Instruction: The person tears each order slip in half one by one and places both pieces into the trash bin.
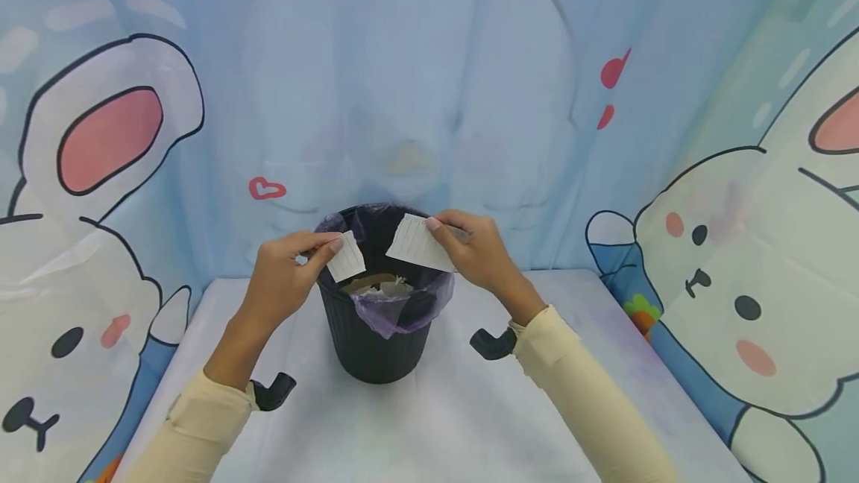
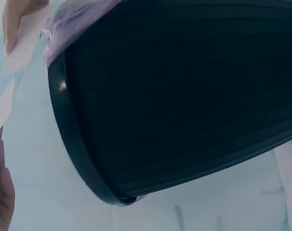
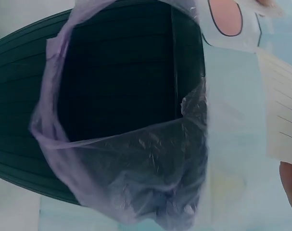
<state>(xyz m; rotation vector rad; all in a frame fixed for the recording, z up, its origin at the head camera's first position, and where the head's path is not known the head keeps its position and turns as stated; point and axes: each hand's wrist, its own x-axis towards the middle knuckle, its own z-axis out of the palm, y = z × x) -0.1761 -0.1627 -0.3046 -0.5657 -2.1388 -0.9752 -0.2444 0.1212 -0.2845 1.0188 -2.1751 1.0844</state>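
My left hand [image 1: 278,274] pinches a small piece of lined white paper [image 1: 347,257] over the near left rim of a black waste bin [image 1: 376,352]. A larger lined piece [image 1: 417,242] is between the thumb and fingers of my right hand [image 1: 478,250], above the bin's right side. The two pieces are apart, and the larger has a ragged top edge. A thin purple bag [image 1: 385,317] lines the bin and folds over its rim. Inside lie pale scraps [image 1: 392,288], partly hidden. The right wrist view shows the ruled lines on the larger piece [image 3: 283,108].
The bin stands on a table with a white cloth [image 1: 429,431]. Behind it hangs a light blue curtain [image 1: 416,80] printed with cartoon rabbits. A black curved piece [image 1: 493,344] sticks out at my right cuff, and a similar one [image 1: 274,392] at my left.
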